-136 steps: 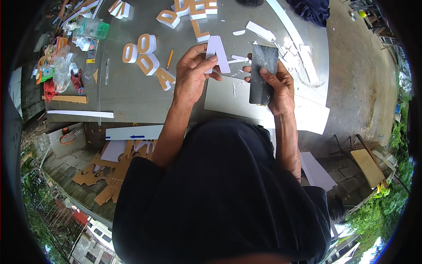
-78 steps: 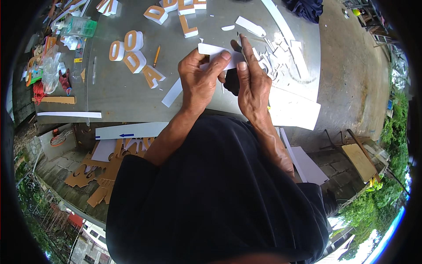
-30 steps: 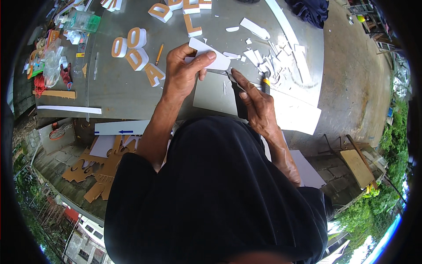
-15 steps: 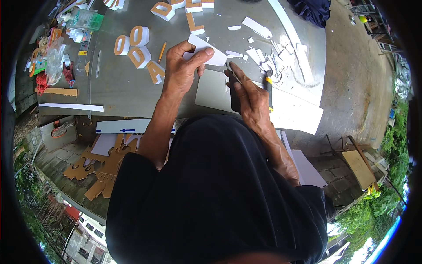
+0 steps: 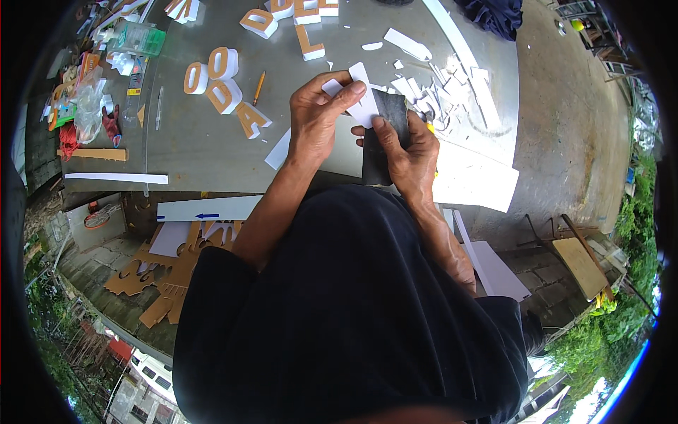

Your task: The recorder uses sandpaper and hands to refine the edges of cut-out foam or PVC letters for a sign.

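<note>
Seen from above, the left hand (image 5: pixel 319 116) pinches a white foam piece (image 5: pixel 360 102) between thumb and curled fingers. The right hand (image 5: pixel 406 152) grips a dark sanding block (image 5: pixel 385 134) touching that piece, above a grey table (image 5: pixel 212 152). A clear plastic box (image 5: pixel 138 39) sits far left; its contents are unclear.

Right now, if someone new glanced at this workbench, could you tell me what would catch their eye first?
First, the two hands at the centre: the left hand pinches a white foam piece while the right hand holds a dark block against it. Next, the orange-faced cut-out letters scattered on the grey table to the upper left. A heap of white offcuts lies to the upper right.
</note>
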### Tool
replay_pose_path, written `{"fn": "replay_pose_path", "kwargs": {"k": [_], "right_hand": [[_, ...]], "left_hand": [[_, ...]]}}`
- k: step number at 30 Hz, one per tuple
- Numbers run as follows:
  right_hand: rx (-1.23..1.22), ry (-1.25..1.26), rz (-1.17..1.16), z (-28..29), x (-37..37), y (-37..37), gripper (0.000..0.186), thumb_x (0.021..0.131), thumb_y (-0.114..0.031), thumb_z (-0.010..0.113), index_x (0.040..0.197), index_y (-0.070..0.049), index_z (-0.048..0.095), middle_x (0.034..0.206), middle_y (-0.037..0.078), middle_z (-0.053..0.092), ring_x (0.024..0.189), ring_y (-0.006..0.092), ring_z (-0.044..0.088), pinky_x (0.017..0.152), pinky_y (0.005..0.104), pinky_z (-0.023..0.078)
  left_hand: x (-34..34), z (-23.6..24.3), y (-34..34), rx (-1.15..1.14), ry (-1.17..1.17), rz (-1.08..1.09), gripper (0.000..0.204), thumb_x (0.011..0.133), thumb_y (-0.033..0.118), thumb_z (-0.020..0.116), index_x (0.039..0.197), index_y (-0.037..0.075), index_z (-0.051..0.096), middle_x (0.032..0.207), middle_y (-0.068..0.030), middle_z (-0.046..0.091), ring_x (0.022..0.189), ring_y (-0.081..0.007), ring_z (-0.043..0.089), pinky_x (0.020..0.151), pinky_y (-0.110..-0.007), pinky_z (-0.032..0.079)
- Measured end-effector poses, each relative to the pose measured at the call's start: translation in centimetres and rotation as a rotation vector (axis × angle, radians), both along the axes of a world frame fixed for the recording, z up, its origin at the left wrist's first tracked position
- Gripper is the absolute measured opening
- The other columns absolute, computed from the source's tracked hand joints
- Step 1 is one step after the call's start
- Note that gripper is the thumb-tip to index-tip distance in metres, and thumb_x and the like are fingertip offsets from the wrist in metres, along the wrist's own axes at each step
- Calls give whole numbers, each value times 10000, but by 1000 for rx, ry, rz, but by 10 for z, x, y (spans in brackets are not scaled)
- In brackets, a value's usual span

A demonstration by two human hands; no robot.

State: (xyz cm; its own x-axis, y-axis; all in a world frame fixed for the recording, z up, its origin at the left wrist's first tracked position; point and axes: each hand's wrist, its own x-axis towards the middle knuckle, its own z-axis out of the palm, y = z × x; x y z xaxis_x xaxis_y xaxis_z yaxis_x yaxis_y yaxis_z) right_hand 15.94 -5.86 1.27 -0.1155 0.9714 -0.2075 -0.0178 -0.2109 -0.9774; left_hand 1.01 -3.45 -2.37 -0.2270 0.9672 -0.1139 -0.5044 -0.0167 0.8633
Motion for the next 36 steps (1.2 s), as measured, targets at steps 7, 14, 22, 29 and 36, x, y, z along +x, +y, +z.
{"fn": "replay_pose_path", "kwargs": {"k": [7, 14, 22, 29, 36], "right_hand": [[182, -83, -24, -9, 20, 11, 340, 1040, -184, 534, 1290, 42, 579, 980, 131, 755, 808, 141, 706, 690, 291, 554], [408, -455, 205, 22, 1, 30, 441, 1055, -223, 494, 1462, -56, 462, 945, 237, 702, 831, 330, 723, 708, 392, 548], [531, -462, 141, 25, -9, 25, 440, 1043, -185, 509, 1440, 2, 472, 892, 259, 705, 797, 348, 737, 650, 382, 563], [454, -496, 100, 12, -7, 21, 407, 1043, -179, 507, 1425, -38, 504, 694, 179, 644, 643, 285, 692, 578, 376, 518], [793, -587, 55, -6, -6, 21, 390, 1029, -130, 523, 1404, -19, 524, 819, 235, 687, 652, 324, 688, 605, 394, 525]], "left_hand": [[-1, 6, -2, 10, 129, 27, 170, 880, 106, 767, 976, -22, 709, 799, -49, 683, 719, -81, 622, 665, -210, 484], [17, 17, -9, 153, 464, 74, 163, 930, 136, 707, 876, -12, 663, 673, -17, 635, 589, -47, 552, 511, -231, 431], [20, 26, -11, 140, 514, 109, 97, 940, 76, 676, 904, -13, 663, 736, 8, 639, 652, -29, 520, 571, -207, 419], [12, 28, -2, 128, 556, 68, 133, 933, 109, 705, 886, -9, 663, 719, 4, 632, 621, -22, 512, 539, -197, 399], [9, 26, 2, 103, 510, 71, 128, 929, 111, 706, 886, -3, 665, 716, 3, 638, 613, -29, 519, 532, -207, 406]]}}
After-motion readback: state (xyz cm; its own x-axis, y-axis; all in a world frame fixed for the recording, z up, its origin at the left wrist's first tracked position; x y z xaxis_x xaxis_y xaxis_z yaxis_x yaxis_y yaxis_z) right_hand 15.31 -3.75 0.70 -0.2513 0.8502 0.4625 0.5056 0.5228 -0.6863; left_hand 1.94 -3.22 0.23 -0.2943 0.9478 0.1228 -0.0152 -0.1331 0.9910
